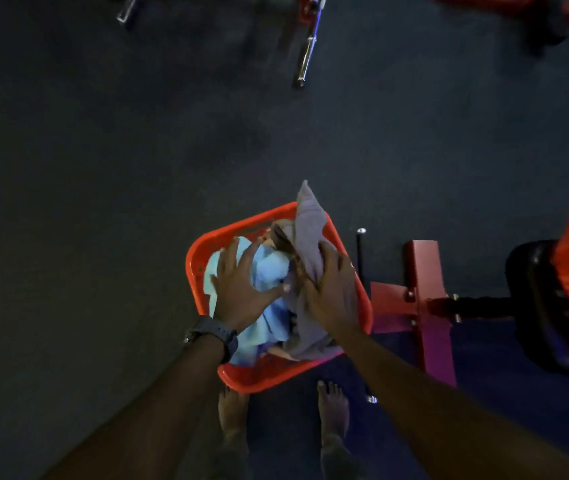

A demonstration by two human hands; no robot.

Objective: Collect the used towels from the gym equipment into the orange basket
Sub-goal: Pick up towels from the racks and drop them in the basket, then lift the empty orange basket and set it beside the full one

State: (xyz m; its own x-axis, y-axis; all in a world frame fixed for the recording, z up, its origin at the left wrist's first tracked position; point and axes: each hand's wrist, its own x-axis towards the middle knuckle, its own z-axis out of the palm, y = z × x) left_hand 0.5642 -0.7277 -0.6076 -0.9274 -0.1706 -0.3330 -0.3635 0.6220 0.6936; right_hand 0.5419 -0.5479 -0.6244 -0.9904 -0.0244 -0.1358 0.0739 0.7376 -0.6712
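The orange basket [195,268] stands on the dark floor just in front of my bare feet, filled with towels. A light blue towel [271,271] lies in its left half, and my left hand [243,289] rests flat on it with fingers spread. A grey towel [307,216] lies in the right half, one corner sticking up over the far rim. My right hand [333,292] presses on this grey towel, fingers curled into the cloth. A brownish towel [281,237] shows between the two.
A red machine frame [425,289] with a black weight plate [546,306] stands close to the basket's right side. A chrome barbell [305,53] and red equipment lie at the far top. Dark rubber floor [85,185] stretches to the left.
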